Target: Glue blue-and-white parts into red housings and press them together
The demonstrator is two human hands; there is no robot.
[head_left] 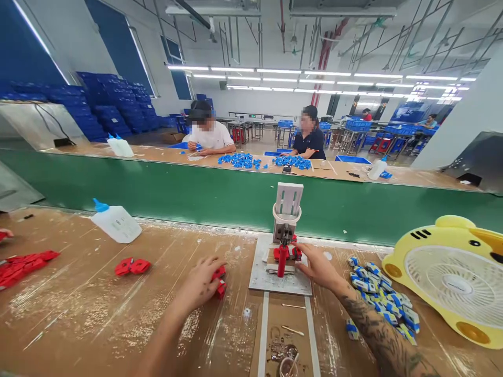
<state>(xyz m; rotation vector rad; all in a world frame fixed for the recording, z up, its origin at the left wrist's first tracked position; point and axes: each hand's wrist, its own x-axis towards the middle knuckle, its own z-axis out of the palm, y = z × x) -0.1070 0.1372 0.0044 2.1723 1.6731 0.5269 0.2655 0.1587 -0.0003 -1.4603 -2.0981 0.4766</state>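
My left hand (204, 280) is closed round a red part (220, 283) on the brown work surface, left of a small press. The press (288, 209) has a red handle (282, 262) and stands on a pale metal plate (257, 280). My right hand (316, 264) reaches to the right side of the press, its fingertips at a red and black piece (295, 254) lying in the fixture. Whether those fingers grip the piece is unclear. More red parts (132, 266) lie further left on the surface.
A white bottle (118, 224) with a blue cap stands at the left. Blue and grey pieces (381, 293) lie in a pile beside a yellow fan (456, 283). Cotton swabs (293, 330) and a small cup (288, 367) are in front. Two people sit beyond the green barrier (196, 199).
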